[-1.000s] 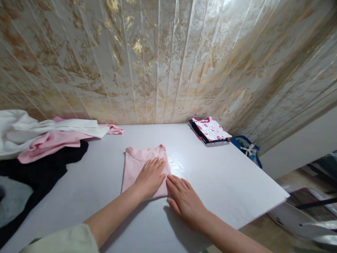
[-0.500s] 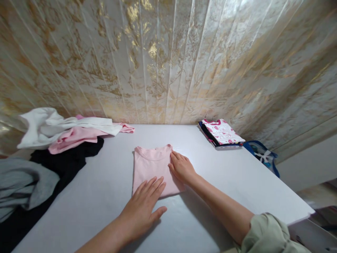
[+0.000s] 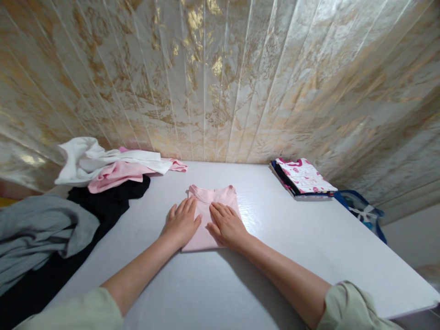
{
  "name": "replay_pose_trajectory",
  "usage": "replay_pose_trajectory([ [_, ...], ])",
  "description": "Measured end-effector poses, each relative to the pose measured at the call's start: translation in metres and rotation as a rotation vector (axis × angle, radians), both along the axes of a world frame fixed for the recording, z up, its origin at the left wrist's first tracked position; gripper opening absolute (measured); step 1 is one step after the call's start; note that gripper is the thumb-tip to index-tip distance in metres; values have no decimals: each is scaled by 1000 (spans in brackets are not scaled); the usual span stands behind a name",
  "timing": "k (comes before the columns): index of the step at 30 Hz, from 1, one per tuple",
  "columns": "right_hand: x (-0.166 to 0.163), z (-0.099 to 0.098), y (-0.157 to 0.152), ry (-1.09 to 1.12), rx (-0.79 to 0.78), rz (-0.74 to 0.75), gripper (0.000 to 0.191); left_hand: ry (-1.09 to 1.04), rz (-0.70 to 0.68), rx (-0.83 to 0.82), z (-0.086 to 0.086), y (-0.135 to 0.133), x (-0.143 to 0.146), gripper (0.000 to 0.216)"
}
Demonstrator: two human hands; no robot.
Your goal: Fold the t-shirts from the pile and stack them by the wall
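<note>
A pink T-shirt, folded into a compact rectangle with its neckline toward the wall, lies on the white table. My left hand rests flat over the shirt's left side, fingers stretched out. On its right half lies my right hand, palm down with fingers extended. Neither hand grips the fabric. The collar shows above my fingertips, while both palms cover part of the shirt's middle.
Loose clothes lie along the left: a white garment, a pink one, a black one and a grey one. A folded stack topped by a white-and-pink printed shirt sits back right. Beyond the right edge is a blue-trimmed bag.
My left hand has moved up from the shirt's lower edge to its left side. My right hand has shifted from the right edge inward onto the shirt. The view has turned slightly left.
</note>
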State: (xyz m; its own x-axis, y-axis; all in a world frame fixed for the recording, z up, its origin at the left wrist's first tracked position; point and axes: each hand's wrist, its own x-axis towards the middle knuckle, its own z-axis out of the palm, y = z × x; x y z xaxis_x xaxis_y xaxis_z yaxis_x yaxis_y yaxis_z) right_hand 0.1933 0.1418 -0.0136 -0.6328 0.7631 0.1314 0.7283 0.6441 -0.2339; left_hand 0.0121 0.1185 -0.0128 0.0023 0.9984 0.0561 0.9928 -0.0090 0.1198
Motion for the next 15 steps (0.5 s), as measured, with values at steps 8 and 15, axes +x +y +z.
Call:
replay_pose_trajectory([
  [8,-1,-3,9,39,31,-35,54,15,-69,83,-2,-2,17,54],
  [15,-3,-3,11,64,50,-149,50,-13,-130,118,-9,-5,23,55],
])
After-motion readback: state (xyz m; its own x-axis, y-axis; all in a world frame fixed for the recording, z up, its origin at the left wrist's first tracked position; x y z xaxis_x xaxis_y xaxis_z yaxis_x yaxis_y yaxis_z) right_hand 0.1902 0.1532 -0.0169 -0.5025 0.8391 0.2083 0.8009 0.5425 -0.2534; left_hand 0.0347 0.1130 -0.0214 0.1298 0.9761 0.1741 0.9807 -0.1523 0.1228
